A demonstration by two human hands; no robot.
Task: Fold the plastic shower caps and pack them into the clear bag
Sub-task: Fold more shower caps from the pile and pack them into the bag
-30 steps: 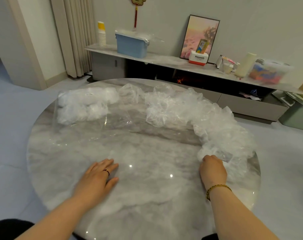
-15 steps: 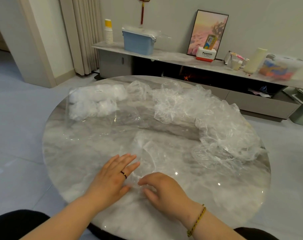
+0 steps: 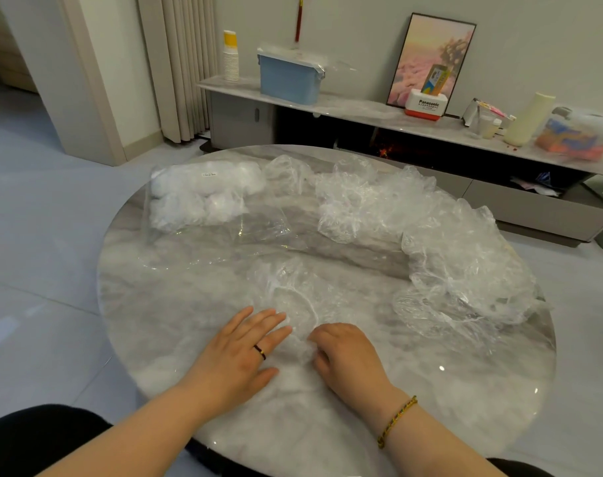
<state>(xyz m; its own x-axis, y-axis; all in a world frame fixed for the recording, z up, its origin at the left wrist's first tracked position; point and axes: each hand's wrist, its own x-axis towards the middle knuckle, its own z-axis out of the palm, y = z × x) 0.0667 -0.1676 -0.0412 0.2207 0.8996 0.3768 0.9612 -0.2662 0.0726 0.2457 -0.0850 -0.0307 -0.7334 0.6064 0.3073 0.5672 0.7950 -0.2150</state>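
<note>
Head view — left fingers (image 3: 266, 326) flat on shower cap (image 3: 294, 287), right fingers (image 3: 320, 337) curled, pinching its near edge.

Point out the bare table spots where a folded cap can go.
Bare marble: left front, between the clear bag and left hand; right front, from the right hand to the table rim. Crowded: the loose cap pile along the back and right.

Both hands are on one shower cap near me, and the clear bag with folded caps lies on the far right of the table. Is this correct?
No: the head view shows the clear bag on the far left of the table. The shower cap part is right.
</note>
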